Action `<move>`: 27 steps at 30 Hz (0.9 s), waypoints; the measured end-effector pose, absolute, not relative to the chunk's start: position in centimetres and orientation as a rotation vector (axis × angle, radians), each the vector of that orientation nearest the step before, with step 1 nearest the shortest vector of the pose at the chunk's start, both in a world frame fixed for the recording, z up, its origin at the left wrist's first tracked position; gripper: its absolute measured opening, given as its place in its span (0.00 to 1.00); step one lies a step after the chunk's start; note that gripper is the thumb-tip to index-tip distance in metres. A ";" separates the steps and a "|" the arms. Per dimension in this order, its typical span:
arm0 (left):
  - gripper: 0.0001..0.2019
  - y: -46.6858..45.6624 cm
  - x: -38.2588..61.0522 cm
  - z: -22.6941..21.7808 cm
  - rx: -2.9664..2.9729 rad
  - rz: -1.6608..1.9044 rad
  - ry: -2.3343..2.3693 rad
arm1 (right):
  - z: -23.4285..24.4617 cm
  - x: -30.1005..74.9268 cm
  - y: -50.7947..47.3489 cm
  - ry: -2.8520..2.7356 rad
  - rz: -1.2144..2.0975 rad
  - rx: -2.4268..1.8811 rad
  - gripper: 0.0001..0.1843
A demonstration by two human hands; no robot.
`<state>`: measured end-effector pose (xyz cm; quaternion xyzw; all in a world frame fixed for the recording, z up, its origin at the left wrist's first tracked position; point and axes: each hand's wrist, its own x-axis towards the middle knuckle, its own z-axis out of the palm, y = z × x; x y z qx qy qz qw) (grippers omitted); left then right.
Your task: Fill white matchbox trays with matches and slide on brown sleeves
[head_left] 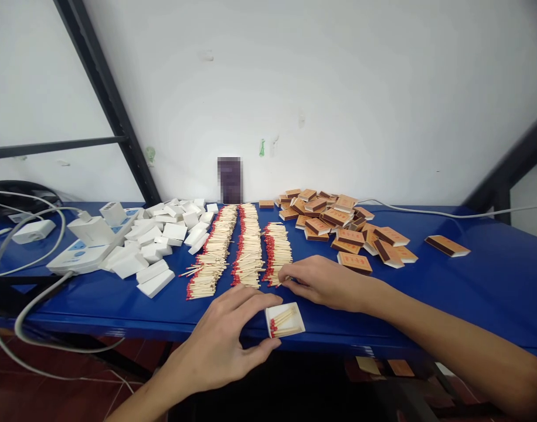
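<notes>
My left hand [233, 334] grips a white matchbox tray [300, 319] by its left end, thumb at the near side and fingers at the far side. Several red-tipped matches [282, 321] lie inside the tray. My right hand [315, 284] reaches to the near end of the shortest row of matches [277, 246], its thumb and forefinger pinched together there; what is between the fingertips is too small to make out. Two longer rows of matches, the middle one [250, 246] and the left one [213, 249], lie alongside on the blue table [404, 299].
White trays [174, 231] are heaped at left, beside a power strip [86, 252] with chargers and cables. Orange matchbox sleeves [339, 220] are piled at right, with one sleeve [447, 245] apart. A pixelated dark object [230, 180] stands against the wall. Black metal posts rise at both sides.
</notes>
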<state>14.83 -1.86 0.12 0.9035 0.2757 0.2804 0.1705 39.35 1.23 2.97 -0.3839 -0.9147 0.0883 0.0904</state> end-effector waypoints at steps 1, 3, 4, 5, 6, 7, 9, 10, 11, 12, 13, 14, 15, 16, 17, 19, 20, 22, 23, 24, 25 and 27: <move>0.21 -1.9 14.8 0.1 2.565 0.792 0.793 | 2.9 39.3 1.2 -2.717 0.253 -1.142 0.08; 0.21 -1.9 14.8 0.1 2.563 0.781 0.811 | 2.8 39.2 1.1 -2.692 0.244 -1.141 0.07; 0.21 -1.9 14.8 0.0 2.564 0.775 0.816 | 2.7 39.1 1.1 -2.674 0.247 -1.141 0.06; 0.21 -1.9 14.8 0.0 2.566 0.772 0.821 | 2.6 39.0 1.1 -2.657 0.254 -1.142 0.06; 0.22 -1.9 14.8 0.0 2.569 0.771 0.823 | 2.5 38.9 1.1 -2.644 0.263 -1.145 0.05; 0.22 -1.9 14.8 0.0 2.571 0.772 0.822 | 2.4 38.8 1.1 -2.641 0.273 -1.147 0.05; 0.22 -1.9 14.8 -0.1 2.570 0.791 0.811 | 2.2 38.7 1.2 -2.647 0.285 -1.154 0.06; 0.22 -1.9 14.8 -0.1 2.565 0.810 0.801 | 2.2 38.7 1.3 -2.650 0.290 -1.160 0.06; 0.21 -1.9 14.9 -0.1 2.556 0.836 0.787 | 2.1 38.7 1.3 -2.652 0.295 -1.168 0.07; 0.20 -1.9 14.9 -0.1 2.543 0.865 0.770 | 2.1 38.7 1.3 -2.653 0.299 -1.178 0.07; 0.20 -1.8 14.9 -0.2 2.530 0.895 0.754 | 2.1 38.8 1.3 -2.652 0.303 -1.192 0.07; 0.20 -1.7 14.9 -0.2 2.520 0.924 0.738 | 2.1 38.9 1.2 -2.653 0.307 -1.208 0.06; 0.20 -1.7 14.9 -0.3 2.513 0.946 0.725 | 2.1 39.0 1.2 -2.656 0.312 -1.224 0.05; 0.20 -1.6 14.9 -0.4 2.511 0.963 0.715 | 2.1 39.1 1.1 -2.663 0.316 -1.239 0.04; 0.20 -1.6 15.0 -0.5 2.512 0.973 0.712 | 2.2 39.1 0.9 -2.675 0.317 -1.250 0.04; 0.20 -1.5 15.0 -0.6 2.523 0.994 0.712 | 2.3 39.2 0.7 -2.707 0.304 -1.255 0.04; 0.19 -1.5 15.0 -0.7 2.534 1.008 0.714 | 2.4 39.2 0.6 -2.721 0.290 -1.255 0.03; 0.18 -1.6 15.0 -0.7 2.573 1.030 0.720 | 2.7 39.2 0.6 -2.728 0.260 -1.260 0.03; 0.17 -1.6 15.1 -0.7 2.602 1.035 0.724 | 2.7 39.2 0.6 -2.714 0.246 -1.264 0.02; 0.16 -1.6 15.1 -0.8 2.636 1.033 0.727 | 2.8 39.3 0.6 -2.689 0.232 -1.267 0.02; 0.15 -1.6 15.1 -0.8 2.675 1.026 0.728 | 2.9 39.4 0.7 -2.662 0.220 -1.264 0.02; 0.13 -1.6 15.2 -0.8 2.761 1.006 0.732 | 3.0 39.8 0.8 -2.609 0.201 -1.247 0.02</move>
